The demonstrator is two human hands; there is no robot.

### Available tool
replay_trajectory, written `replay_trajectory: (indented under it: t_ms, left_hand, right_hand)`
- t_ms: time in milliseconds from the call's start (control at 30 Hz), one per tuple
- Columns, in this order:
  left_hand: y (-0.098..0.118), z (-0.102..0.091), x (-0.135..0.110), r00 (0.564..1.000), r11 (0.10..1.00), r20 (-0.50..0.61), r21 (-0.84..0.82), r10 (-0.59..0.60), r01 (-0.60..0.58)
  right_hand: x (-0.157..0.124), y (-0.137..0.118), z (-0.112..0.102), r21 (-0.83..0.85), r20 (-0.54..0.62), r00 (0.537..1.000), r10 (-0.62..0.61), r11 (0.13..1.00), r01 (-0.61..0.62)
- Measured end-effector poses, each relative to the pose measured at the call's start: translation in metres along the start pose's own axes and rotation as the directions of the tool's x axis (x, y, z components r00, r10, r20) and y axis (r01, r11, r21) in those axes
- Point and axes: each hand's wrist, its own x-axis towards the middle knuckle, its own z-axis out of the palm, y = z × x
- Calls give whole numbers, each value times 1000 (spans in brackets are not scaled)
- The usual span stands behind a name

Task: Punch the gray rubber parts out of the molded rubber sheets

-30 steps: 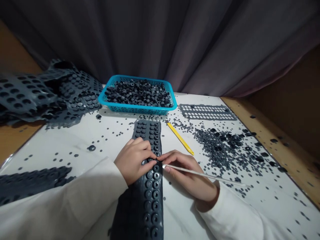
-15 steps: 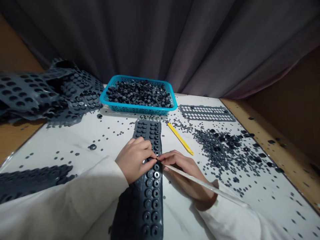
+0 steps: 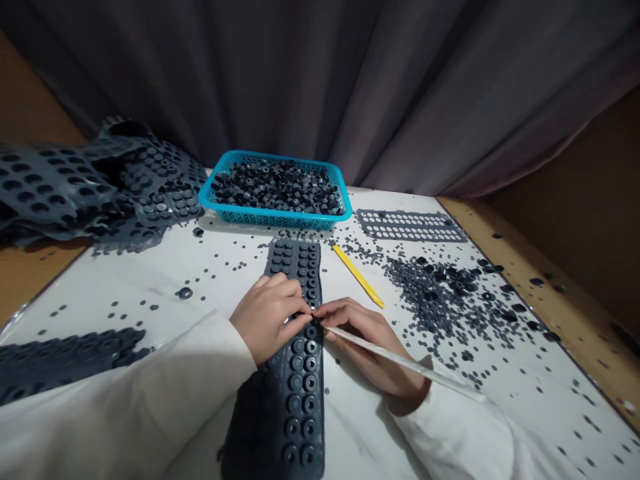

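Observation:
A long dark grey rubber sheet (image 3: 285, 413) with rows of raised round, ring-shaped pieces runs lengthwise before me. My left hand (image 3: 273, 317) rests over its middle, thumb and forefinger pinched at the right-hand row; what lies between the fingertips is too small to make out. My right hand (image 3: 367, 343) comes in from the right, its fingers closed round a long, thin, pale stick-like tool (image 3: 400, 360) that slants back over the wrist. The fingertips of both hands meet at the sheet's right edge, hiding the tool's front end.
A blue basket (image 3: 230, 213) full of small black rubber pieces stands at the back. Beside it lie a yellow cutter-like tool (image 3: 357, 275) and a perforated strip (image 3: 410, 225). Small discs (image 3: 430, 307) are scattered at right. Rubber sheets (image 3: 135, 180) are heaped at left; another sheet (image 3: 65, 363) lies nearer.
The view has shifted very slightly. Both hands stay pinched at nearly the same spot on the sheet, and the pale tool has barely moved.

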Motion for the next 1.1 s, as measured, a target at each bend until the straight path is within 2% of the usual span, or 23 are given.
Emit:
replay_trajectory:
  t_ms: [467,700,900,1000,1100]
  left_hand:
    - [2,0,0,1000,1000,-13,2,-3,3]
    - [2,0,-1,1000,1000,-30,0,-6,6]
    - [3,-1,-1,997,997,-75,-67,-34,29]
    - [5,-3,-1,991,991,-118,-122,-64,50]
    - [3,-2,1,978,989,-178,-116,-106,86]
  right_hand:
    - [0,2,2,-126,43,994,-96,987,100]
    - [0,-1,3,-150,27,997,-75,986,78]
    - [-1,1,3,-74,-143,990,1,997,-12]
    - [-1,5,4,-4,-246,965,90,996,-94]
    - [-1,7,4,61,-290,941,172,985,-162]
